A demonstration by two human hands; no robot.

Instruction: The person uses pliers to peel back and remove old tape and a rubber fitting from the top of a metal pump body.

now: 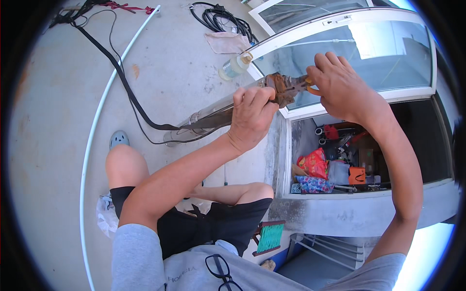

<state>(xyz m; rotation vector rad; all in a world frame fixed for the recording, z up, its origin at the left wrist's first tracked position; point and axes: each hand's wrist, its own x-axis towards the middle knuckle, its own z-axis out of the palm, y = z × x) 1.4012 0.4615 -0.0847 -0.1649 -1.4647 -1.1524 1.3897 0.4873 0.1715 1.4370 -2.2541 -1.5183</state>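
Note:
A long metal submersible pump (206, 110) leans at a slant, its lower end on the concrete floor and its rusty brown head (277, 86) raised in front of me. My left hand (252, 119) is wrapped round the pump just below that head. Beyond it, my right hand (340, 89) is closed on a yellow-handled tool (313, 89) at the head's outer end; the fingers hide most of the tool, so its exact kind does not show. A flat black cable (124, 80) runs along the pump and away to the upper left.
A pale hose (104, 94) curves along the floor on the left. Behind the pump stand a plastic bottle (235, 65), a cloth (225, 42) and a coiled black cable (221, 17). At right, an open window (432, 58) adjoins a storage space with bags (313, 164). A green-topped stool (270, 237) stands near me.

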